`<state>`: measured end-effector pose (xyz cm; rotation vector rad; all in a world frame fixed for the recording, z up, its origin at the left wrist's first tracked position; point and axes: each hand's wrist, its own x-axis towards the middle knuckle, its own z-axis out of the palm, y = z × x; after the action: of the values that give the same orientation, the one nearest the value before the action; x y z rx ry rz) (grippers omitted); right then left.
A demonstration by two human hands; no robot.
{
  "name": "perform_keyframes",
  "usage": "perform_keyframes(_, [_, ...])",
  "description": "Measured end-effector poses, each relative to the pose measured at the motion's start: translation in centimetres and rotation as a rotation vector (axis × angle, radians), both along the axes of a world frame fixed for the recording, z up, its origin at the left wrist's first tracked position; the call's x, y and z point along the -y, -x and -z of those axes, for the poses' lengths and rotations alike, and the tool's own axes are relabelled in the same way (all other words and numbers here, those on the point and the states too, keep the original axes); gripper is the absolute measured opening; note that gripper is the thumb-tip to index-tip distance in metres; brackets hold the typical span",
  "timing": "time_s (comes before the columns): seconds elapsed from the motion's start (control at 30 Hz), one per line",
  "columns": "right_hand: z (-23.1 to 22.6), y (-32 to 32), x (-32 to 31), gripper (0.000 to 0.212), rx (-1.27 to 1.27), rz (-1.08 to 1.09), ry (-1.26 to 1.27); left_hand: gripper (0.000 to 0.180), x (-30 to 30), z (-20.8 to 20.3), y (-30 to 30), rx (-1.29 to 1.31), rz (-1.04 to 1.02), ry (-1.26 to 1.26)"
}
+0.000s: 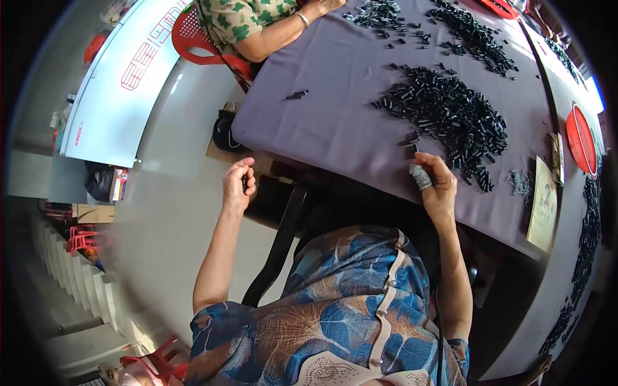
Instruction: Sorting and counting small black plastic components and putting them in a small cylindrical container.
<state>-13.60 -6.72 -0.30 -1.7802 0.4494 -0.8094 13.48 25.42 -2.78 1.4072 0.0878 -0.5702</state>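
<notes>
By black pieces (450,109), right hand (438,186), left hand (237,185) apart

- Table (322,122): mauve cloth cover, lightly creased.
- Main heap (454,116): small black tubular pieces, loosely piled.
- Far heap (473,38) and left heap (380,14): similar pieces, beyond the main heap.
- Strays (297,94): near the left edge, well apart from all heaps.
- Thread (520,183): grey tangle, just beside the card (543,207).
- Second table (549,293): across a dark gap; bears basket (581,139), red, and black strip (584,257) of pieces.
</notes>
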Motion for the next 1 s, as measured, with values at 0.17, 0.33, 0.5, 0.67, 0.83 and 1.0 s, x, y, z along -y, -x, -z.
perform_keyframes(0.17, [0.3,0.2,-0.3,0.030,-0.012,0.001,-0.003,0.019,-2.6,7.8,-0.7,0.088,-0.052,-0.474])
perform_keyframes(0.33, [-0.8,0.1,-1.0,0.029,-0.061,0.006,0.031,0.028,-4.1,11.1,-1.9,0.211,0.043,-0.656])
perform_keyframes(0.5, [-0.4,0.3,-0.5,0.031,-0.040,-0.010,0.058,0.021,-1.5,7.0,-1.4,0.651,-0.321,-0.441])
perform_keyframes(0.67, [-1.4,0.6,-0.3,0.030,-0.068,-0.007,0.049,0.016,4.9,-1.5,3.9,1.116,-0.024,-0.396])
perform_keyframes(0.83, [-1.2,0.6,-0.2,0.030,-0.062,-0.009,0.091,0.016,13.7,-4.4,7.0,1.432,0.401,-0.259])
perform_keyframes(1.0, [-1.1,0.6,-0.4,0.027,-0.041,-0.013,0.110,0.040,22.9,-3.6,7.2,1.544,0.735,-0.311])
